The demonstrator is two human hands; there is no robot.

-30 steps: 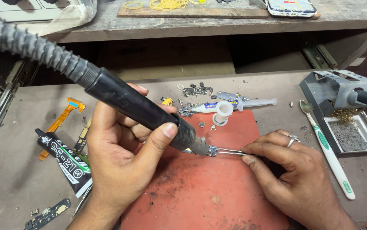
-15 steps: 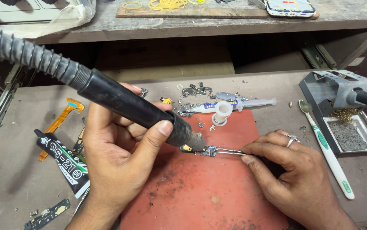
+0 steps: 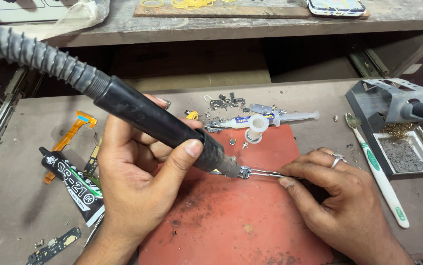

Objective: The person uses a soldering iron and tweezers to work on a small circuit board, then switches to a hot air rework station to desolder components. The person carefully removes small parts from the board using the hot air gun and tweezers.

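My left hand point(image 3: 133, 191) grips a black hot-air wand point(image 3: 157, 122) with a ribbed grey hose running off to the upper left. Its metal nozzle point(image 3: 228, 167) points down and to the right at a tiny metal part point(image 3: 245, 172). That part is pinched in thin steel tweezers point(image 3: 270, 173) that my right hand point(image 3: 339, 201) holds over a red work mat point(image 3: 241, 225). A ring sits on one finger of the right hand. The nozzle tip almost touches the part.
A black glue tube point(image 3: 74, 184), an orange flex cable point(image 3: 71, 135) and a small circuit strip point(image 3: 54, 244) lie at left. A syringe point(image 3: 275, 118), a white spool point(image 3: 257, 126) and loose metal bits sit behind the mat. A toothbrush point(image 3: 378, 172) and iron stand point(image 3: 393, 113) are at right.
The wand has shifted slightly down and to the left along its own line, then settled at the part. The tweezers and right hand have stayed in place.
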